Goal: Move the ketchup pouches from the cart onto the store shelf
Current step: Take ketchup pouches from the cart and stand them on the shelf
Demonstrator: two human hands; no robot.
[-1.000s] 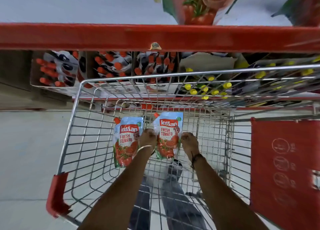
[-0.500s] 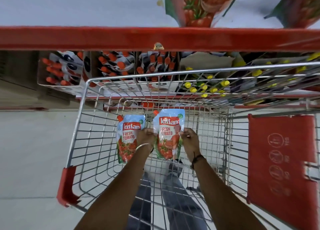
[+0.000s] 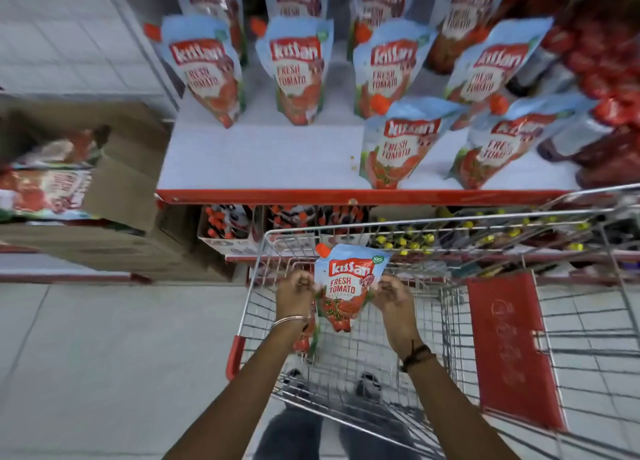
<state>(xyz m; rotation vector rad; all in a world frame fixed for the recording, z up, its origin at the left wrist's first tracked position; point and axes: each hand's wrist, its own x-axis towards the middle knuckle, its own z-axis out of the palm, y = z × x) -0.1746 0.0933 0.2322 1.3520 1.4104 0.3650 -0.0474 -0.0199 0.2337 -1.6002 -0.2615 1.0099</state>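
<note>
head view: second pouch [image 3: 306,338] inside cart [image 3: 436,324]

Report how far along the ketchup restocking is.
Done: rows of pouches already stand on the shelf. In hand: both the left hand and right hand hold one pouch above the cart. Left: a second pouch shows partly behind the left wrist, and the shelf's front left is bare.

open cardboard box [image 3: 114,182] left of shelf; yellow-capped bottles [image 3: 408,241] on lower shelf; grey floor [image 3: 104,355]
</note>
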